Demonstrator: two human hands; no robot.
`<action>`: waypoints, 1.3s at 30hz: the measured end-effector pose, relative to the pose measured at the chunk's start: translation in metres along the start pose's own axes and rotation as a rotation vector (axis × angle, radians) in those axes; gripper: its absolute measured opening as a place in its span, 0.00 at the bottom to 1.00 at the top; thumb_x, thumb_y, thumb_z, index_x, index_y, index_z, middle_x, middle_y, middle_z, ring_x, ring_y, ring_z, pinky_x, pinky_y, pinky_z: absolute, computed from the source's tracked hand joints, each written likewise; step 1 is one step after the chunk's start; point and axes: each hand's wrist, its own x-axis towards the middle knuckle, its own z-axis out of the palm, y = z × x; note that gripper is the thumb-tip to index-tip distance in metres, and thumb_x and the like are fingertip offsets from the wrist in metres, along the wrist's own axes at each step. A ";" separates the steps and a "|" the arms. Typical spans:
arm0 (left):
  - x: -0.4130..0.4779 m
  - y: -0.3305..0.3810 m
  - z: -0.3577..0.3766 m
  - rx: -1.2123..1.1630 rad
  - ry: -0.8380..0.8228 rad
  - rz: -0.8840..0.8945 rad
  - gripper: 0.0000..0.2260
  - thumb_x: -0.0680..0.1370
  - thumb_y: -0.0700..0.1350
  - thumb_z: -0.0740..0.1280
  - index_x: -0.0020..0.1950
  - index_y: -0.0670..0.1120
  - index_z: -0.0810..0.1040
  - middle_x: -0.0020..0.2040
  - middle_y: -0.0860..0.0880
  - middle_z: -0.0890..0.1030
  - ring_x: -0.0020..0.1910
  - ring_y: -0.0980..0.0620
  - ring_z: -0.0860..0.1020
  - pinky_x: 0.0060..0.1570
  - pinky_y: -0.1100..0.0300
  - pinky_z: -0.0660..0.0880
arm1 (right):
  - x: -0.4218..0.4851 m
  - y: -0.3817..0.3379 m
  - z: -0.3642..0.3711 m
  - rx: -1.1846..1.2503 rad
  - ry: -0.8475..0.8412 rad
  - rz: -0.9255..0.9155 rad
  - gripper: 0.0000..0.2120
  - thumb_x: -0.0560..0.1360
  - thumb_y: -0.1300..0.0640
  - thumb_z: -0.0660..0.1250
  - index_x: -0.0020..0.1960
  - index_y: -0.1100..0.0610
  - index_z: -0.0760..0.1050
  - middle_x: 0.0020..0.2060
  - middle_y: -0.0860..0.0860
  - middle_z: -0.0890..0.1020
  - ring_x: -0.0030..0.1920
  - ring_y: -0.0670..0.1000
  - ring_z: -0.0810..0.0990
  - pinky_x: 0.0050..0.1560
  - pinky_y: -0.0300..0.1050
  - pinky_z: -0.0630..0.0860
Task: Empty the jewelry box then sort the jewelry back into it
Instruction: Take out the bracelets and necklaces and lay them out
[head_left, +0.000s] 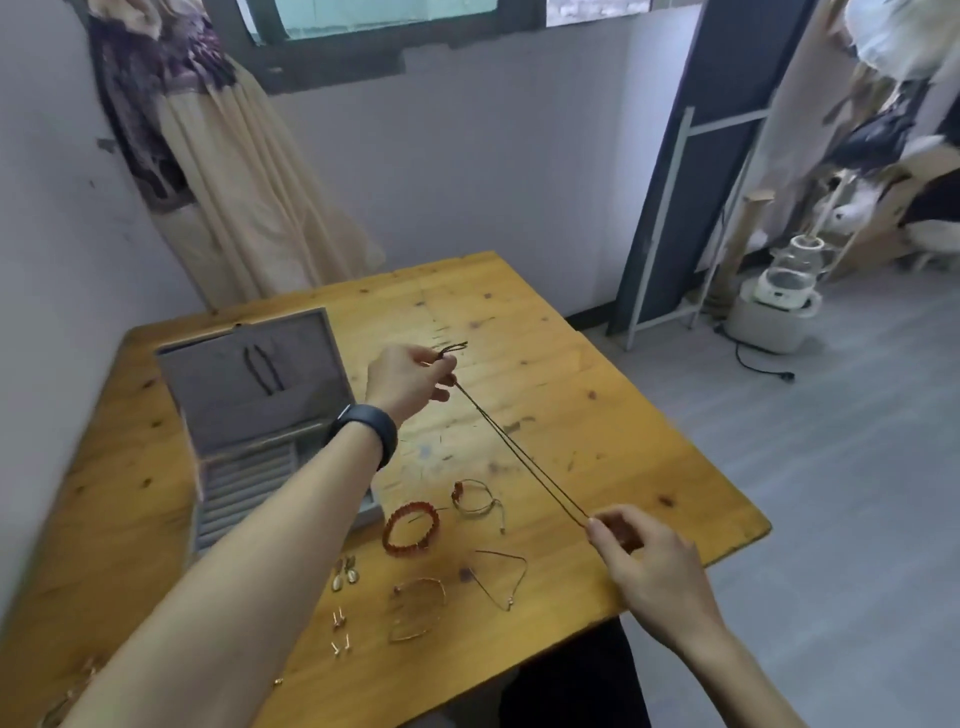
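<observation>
Left hand: grip pinching the knotted end of a dark cord necklace, raised above the middle of the surface. Right hand: grip pinching the cord's other end, near right; something reddish sits under the fingers, maybe a pendant, cannot tell. Cord stretched in a doubled line between the two hands, clear of the wood.

Jewelry box far left on the wooden surface, lid up. One dark necklace hangs inside the lid. The ridged tray below looks bare where visible; the forearm covers part of it.

Loose on the surface, near side:
- red bead bracelet, one
- thin metal bangle with a red piece, one
- gold chain, one
- gold band bracelet, one
- small earrings, about six, blurred
- more gold bits at the near left edge, too blurred to count

Judgement: emptying done, sorting barely begun. One piece stowed, one in hand, the rest waiting.
</observation>
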 end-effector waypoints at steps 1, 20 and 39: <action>0.009 -0.001 0.011 0.100 -0.010 0.033 0.07 0.79 0.49 0.69 0.47 0.46 0.83 0.39 0.51 0.86 0.36 0.53 0.85 0.33 0.64 0.77 | 0.001 0.005 0.000 -0.044 0.006 -0.019 0.03 0.78 0.48 0.69 0.47 0.43 0.81 0.39 0.37 0.83 0.46 0.37 0.79 0.44 0.31 0.74; 0.063 -0.065 0.078 0.536 0.112 0.130 0.17 0.79 0.59 0.64 0.65 0.54 0.76 0.58 0.49 0.78 0.58 0.50 0.76 0.49 0.57 0.72 | 0.003 0.024 0.039 -0.149 0.055 -0.238 0.12 0.75 0.45 0.70 0.53 0.50 0.82 0.46 0.43 0.78 0.47 0.44 0.77 0.47 0.47 0.77; 0.015 -0.088 0.081 0.864 -0.106 0.334 0.27 0.84 0.58 0.51 0.80 0.49 0.58 0.80 0.49 0.60 0.78 0.48 0.57 0.77 0.50 0.54 | -0.003 0.024 0.042 -0.289 0.066 -0.284 0.08 0.75 0.47 0.70 0.49 0.51 0.79 0.45 0.45 0.78 0.46 0.46 0.73 0.45 0.47 0.76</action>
